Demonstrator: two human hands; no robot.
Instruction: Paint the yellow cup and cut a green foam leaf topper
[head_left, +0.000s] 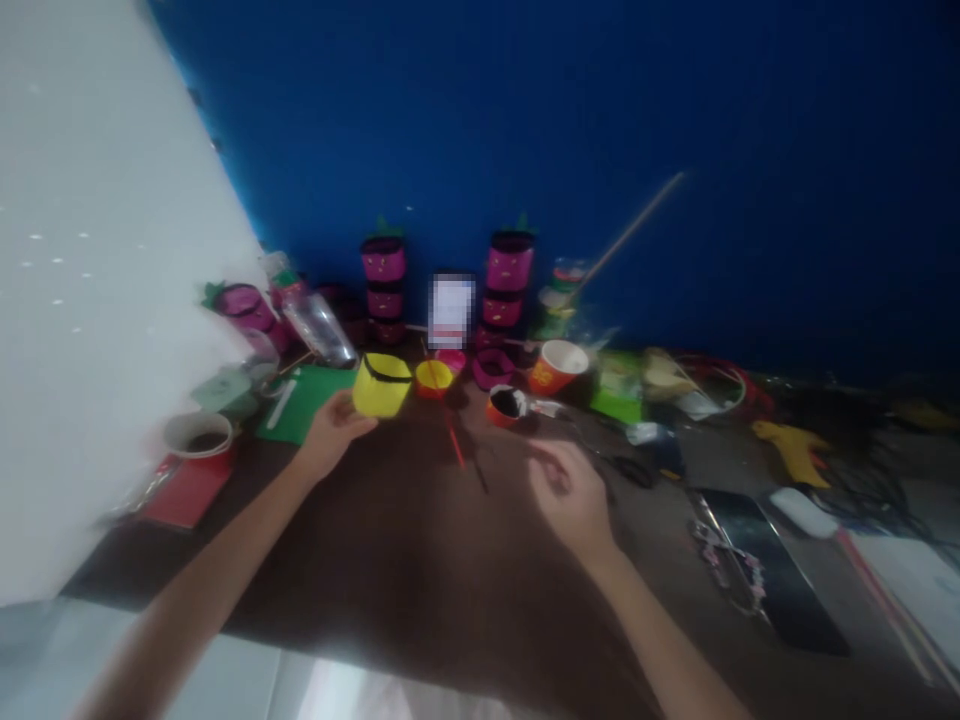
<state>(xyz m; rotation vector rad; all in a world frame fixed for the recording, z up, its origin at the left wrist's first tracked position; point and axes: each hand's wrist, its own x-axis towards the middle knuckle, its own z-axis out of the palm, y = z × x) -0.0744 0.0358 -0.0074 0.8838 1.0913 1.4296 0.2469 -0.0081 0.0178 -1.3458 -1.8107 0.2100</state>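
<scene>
My left hand (337, 432) grips a bright yellow cup-shaped piece (382, 388) with a black band along its upper edge, held over the table. To the right, my right hand (570, 492) hovers with curled fingers drawn together; blur hides what is in them, if anything. Nearest it stands a small orange pot (504, 406) with a black inside and whitish stuff on the rim. Between the hands a thin red stick (453, 432) slants down from a small yellow pot (433, 376). Beside that pot are a pink pot (451, 360) and a purple ring-shaped piece (493, 370).
Purple stacked pots (510, 270) with green tops line the blue wall near a phone (451, 310). An orange paper cup (556, 368), black scissors (630, 468), a yellow glue gun (793, 452) and a dark phone (772, 570) lie rightward. Leftward stands a red cup (199, 445) by green sheets (307, 395).
</scene>
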